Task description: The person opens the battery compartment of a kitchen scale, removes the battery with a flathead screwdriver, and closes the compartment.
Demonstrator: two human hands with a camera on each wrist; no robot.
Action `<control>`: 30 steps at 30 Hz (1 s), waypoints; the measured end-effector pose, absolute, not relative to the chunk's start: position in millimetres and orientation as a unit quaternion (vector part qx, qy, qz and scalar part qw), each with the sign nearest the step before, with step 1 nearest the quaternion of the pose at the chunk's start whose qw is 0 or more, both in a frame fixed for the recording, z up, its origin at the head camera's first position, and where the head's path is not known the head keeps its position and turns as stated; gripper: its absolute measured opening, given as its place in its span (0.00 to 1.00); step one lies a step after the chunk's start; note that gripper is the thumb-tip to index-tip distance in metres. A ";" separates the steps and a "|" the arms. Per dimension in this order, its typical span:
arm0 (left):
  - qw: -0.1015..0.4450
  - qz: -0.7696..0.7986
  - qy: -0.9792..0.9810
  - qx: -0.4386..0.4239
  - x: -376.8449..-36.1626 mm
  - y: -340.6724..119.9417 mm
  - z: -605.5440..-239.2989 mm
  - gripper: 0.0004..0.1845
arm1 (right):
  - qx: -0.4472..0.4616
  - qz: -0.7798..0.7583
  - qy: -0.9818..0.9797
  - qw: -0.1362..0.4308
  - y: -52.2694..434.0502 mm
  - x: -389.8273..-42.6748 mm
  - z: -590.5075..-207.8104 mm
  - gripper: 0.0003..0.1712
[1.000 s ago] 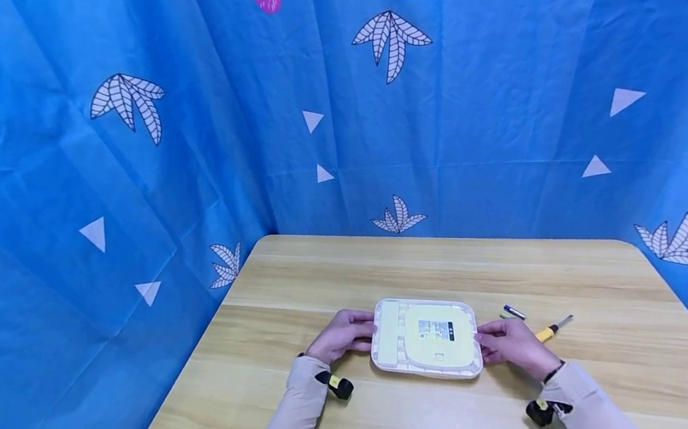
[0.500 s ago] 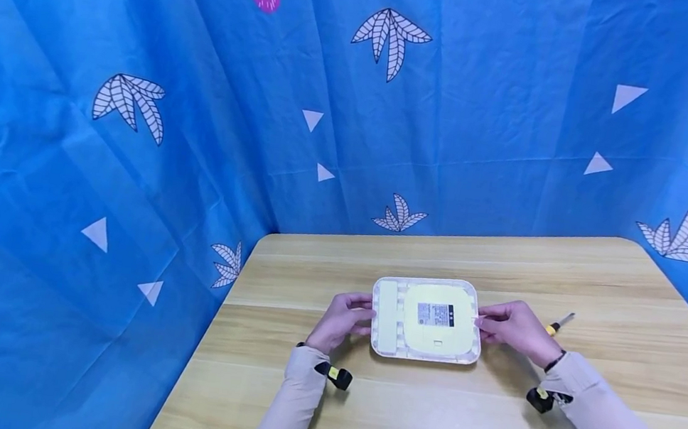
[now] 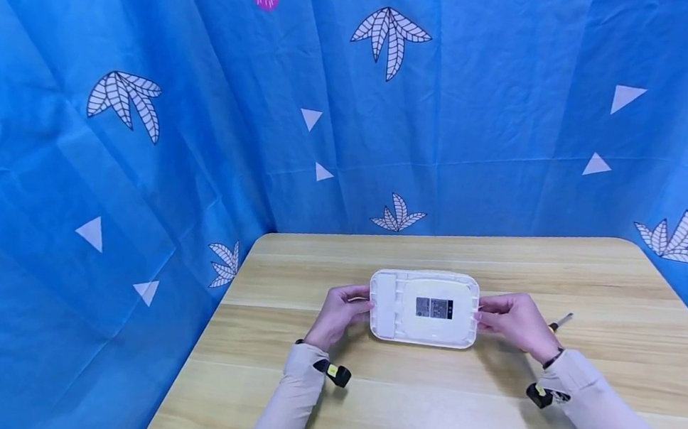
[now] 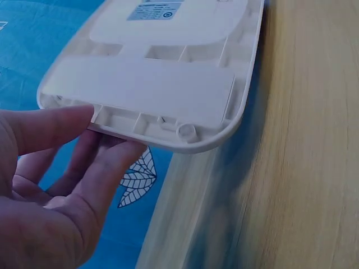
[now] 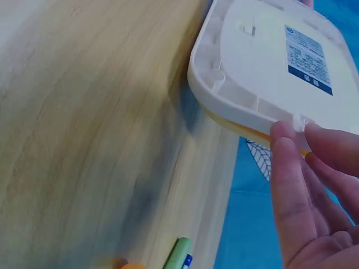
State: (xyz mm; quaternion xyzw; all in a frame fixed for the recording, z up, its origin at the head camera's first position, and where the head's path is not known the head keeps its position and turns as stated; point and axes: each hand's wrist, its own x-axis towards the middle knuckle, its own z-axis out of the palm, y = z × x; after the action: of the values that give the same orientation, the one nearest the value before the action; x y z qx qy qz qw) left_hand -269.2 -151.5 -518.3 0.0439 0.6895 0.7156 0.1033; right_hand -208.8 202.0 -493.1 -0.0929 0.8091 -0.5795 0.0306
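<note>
From the head camera, a white plastic device [image 3: 423,307] with rounded corners is held above the middle of the wooden tabletop [image 3: 423,410], its underside with a small label tilted toward the person. The left hand [image 3: 340,312] grips its left edge and the right hand [image 3: 514,321] grips its right edge, fingers curled round the rim on each side. A screwdriver [image 3: 560,320] with a yellow handle lies on the tabletop just behind the right hand, partly hidden by it. Blue patterned cloth [image 3: 137,110] hangs behind and to the left.

From the left wrist camera, the device [image 4: 162,84] is lifted clear of the tabletop [image 4: 314,168]; the thumb lies on its upper face at the rim and the fingers [image 4: 106,174] press from below, pinching the edge. A flat rectangular cover panel sits along this end.

From the right wrist camera, the fingers [image 5: 291,185] of the right hand [image 5: 314,213] pinch the rim of the device [image 5: 269,73], label showing. A green battery [image 5: 176,255] lies on the tabletop [image 5: 84,129] at the near edge of the view
</note>
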 end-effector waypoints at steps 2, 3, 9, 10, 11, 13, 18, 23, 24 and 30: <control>0.090 0.716 0.691 0.050 -268.9 -151.8 -517.7 0.21 | -0.096 -0.571 0.815 0.018 200.3 -208.6 -491.9 0.23; 0.083 0.713 0.694 0.053 -268.8 -151.8 -517.6 0.20 | -0.097 -0.566 0.819 0.013 199.4 -208.5 -491.4 0.22; 0.059 0.708 0.701 0.059 -266.7 -152.6 -520.9 0.20 | -0.092 -0.539 0.837 -0.001 196.3 -205.8 -490.9 0.21; 0.055 0.708 0.702 0.062 -266.2 -152.9 -521.7 0.19 | -0.090 -0.536 0.839 -0.004 196.2 -205.1 -491.4 0.21; 0.053 0.708 0.701 0.064 -265.8 -153.0 -522.2 0.19 | -0.088 -0.530 0.843 -0.009 196.2 -204.3 -492.0 0.20; 0.050 0.708 0.701 0.069 -265.4 -153.3 -523.1 0.19 | -0.084 -0.521 0.849 -0.020 196.1 -202.4 -493.3 0.20; 0.049 0.706 0.702 0.076 -262.5 -152.7 -522.3 0.19 | -0.067 -0.499 0.863 -0.046 196.1 -197.4 -495.9 0.20; 0.061 0.703 0.706 0.064 -255.1 -152.1 -520.1 0.18 | -0.038 -0.489 0.869 -0.057 195.7 -192.3 -497.1 0.23; 0.068 0.706 0.702 0.058 -253.4 -152.1 -520.1 0.18 | -0.032 -0.494 0.867 -0.056 195.5 -191.4 -497.4 0.24; 0.103 0.728 0.678 0.012 -243.6 -151.5 -521.5 0.20 | -0.008 -0.546 0.837 -0.013 195.7 -186.9 -501.6 0.27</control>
State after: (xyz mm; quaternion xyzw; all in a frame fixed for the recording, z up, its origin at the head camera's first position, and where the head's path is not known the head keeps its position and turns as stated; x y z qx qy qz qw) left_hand -243.6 -151.5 -521.5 0.0118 0.6783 0.7275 0.1027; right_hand -186.9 195.7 -501.6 -0.0080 0.8373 -0.5465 -0.0131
